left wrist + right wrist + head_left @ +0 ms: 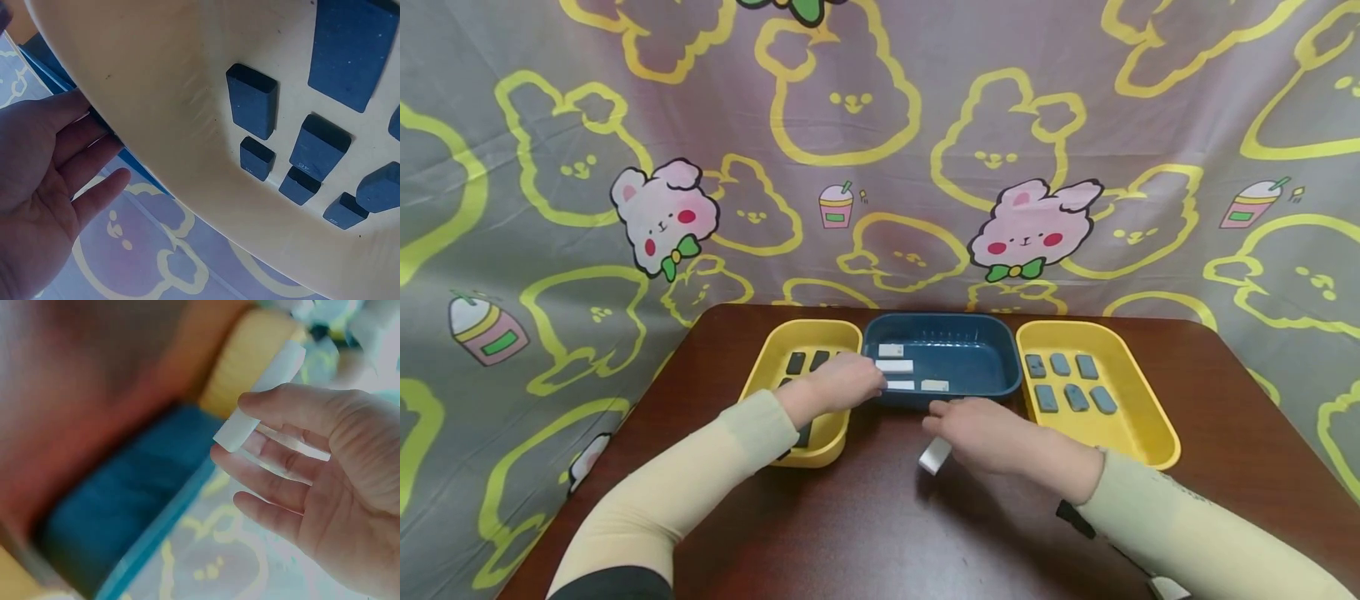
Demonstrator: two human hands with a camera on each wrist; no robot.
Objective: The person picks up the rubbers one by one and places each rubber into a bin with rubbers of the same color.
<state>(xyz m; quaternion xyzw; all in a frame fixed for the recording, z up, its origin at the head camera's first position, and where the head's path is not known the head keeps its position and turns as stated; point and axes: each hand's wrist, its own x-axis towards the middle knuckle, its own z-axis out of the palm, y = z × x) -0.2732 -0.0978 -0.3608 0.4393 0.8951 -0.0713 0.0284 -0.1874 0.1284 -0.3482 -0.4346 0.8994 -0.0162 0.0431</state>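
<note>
My right hand (981,429) pinches a white eraser (259,397) between thumb and fingers, in front of the blue tray (981,392). In the right wrist view the eraser's two ends stick out past the thumb. My left hand (847,382) is at the side where the blue tray meets the left yellow tray (831,454). Its fingers (100,159) reach to the yellow rim in the left wrist view, their tips partly hidden there. Several white erasers (895,366) lie in the blue tray, close to the left fingertips.
Dark rectangular blocks (253,103) lie in the left yellow tray, some marked. The right yellow tray (1138,429) holds several blue-grey blocks (1047,398). A patterned cloth (880,167) hangs behind the brown table (850,542). A black item (1075,518) lies near the right forearm.
</note>
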